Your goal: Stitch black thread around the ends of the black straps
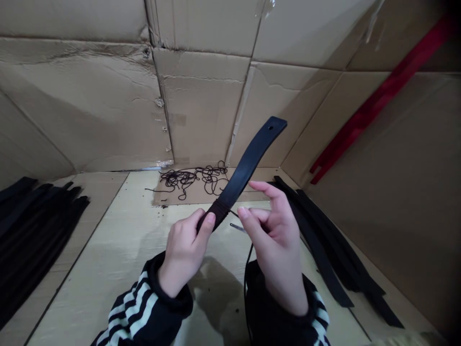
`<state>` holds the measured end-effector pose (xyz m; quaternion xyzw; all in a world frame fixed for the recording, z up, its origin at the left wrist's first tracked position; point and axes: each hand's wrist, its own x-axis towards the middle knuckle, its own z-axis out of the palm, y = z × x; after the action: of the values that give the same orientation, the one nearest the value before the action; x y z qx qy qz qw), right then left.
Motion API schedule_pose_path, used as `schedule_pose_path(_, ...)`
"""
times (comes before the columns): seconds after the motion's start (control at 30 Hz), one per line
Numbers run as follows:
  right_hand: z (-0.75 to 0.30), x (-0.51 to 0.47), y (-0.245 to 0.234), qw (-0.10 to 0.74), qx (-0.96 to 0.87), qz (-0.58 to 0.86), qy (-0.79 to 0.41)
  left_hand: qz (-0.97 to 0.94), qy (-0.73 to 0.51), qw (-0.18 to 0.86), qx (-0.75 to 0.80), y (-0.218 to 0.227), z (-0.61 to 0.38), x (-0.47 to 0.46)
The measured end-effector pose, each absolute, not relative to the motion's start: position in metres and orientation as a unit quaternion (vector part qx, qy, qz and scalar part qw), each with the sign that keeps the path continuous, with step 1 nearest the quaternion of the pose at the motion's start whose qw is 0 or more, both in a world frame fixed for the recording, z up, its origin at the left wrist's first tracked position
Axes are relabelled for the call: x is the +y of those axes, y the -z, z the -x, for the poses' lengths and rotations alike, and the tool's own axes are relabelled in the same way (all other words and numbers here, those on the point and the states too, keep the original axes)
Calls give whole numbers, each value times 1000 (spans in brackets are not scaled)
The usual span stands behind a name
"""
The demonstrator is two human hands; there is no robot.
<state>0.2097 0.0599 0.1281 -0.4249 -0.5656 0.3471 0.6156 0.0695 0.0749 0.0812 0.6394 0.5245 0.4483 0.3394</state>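
Left hand (184, 253): fingers closed around the lower end of a long, flat black strap (245, 173), thumb pressed against it just below a tight band of dark cord (219, 210). The strap's lowest end is hidden in the fist; its upper end tilts up and right, held in the air above the board, with a small round hole near the tip. Material unclear: leather or rubber.

Right hand (274, 242): fingers partly spread, index raised, thumb tip close to the cord band. A thin dark cord strand (234, 213) leaves the band toward this hand, and its far end is lost behind the fingers. A slim grey metal piece (237, 227) sits just below, partly hidden by the thumb; its kind is unclear. Pinch on either: cannot tell. A black line (247, 283) drops past the right cuff; its link to the strand is hidden.

Around: a loose tangle of thin black cord (190, 180) on a brown cardboard sheet (173, 197); bundled black straps at left (32, 230), cut off by the frame, and right (331, 245); a pale wooden board (126, 240); cardboard walls (93, 96); a red strip (378, 101).
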Motion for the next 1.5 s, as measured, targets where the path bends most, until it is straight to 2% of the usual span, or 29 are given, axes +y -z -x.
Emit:
schedule_pose_path(0.23, -205, 85, -114, 586, -569, 363, -448, -547, -451, 535, 460, -88, -66, 70)
schedule_pose_path(0.5, -193, 85, -103, 562, -573, 292, -521, -510, -447, 608, 414, -92, -61, 67)
schedule_pose_path(0.6, -197, 87, -100, 571, -579, 275, -512, -554, -386, 662, 325, -93, -54, 68)
schedule_pose_path(0.7, -202, 89, -99, 615, -574, 289, -457, -571, -304, 718, 257, -94, -51, 71)
schedule_pose_path(0.77, -202, 90, -98, 652, -551, 323, -408, -570, -317, 697, 297, -93, -56, 71)
schedule_pose_path(0.8, -201, 90, -99, 670, -538, 346, -377, -582, -346, 650, 345, -93, -59, 71)
schedule_pose_path(0.9, -198, 89, -101, 698, -524, 393, -287, -630, -437, 416, 489, -91, -69, 69)
schedule_pose_path(0.93, -198, 88, -102, 702, -532, 392, -267, -633, -447, 373, 511, -90, -70, 68)
schedule_pose_path(0.97, -200, 87, -104, 702, -545, 379, -256, -631, -439, 374, 518, -89, -70, 68)
schedule_pose_path(1.1, -213, 83, -108, 636, -655, 258, -317, -619, -271, 583, 450, -87, -58, 69)
schedule_pose_path(1.17, -216, 83, -109, 605, -681, 206, -358, -638, -224, 632, 378, -87, -54, 71)
schedule_pose_path(1.23, -212, 82, -109, 638, -638, 245, -355, -675, -247, 595, 360, -87, -57, 71)
schedule_pose_path(1.3, -208, 81, -109, 694, -551, 344, -310, -708, -318, 442, 450, -87, -65, 69)
schedule_pose_path(1.37, -207, 80, -111, 716, -500, 402, -275, -700, -380, 262, 545, -88, -71, 67)
schedule_pose_path(1.4, -209, 79, -113, 708, -506, 409, -276, -691, -389, 237, 561, -89, -72, 66)
schedule_pose_path(1.43, -213, 78, -115, 687, -527, 407, -290, -685, -381, 271, 559, -91, -71, 65)
schedule_pose_path(1.5, -222, 77, -118, 629, -578, 385, -350, -674, -300, 450, 504, -94, -64, 64)
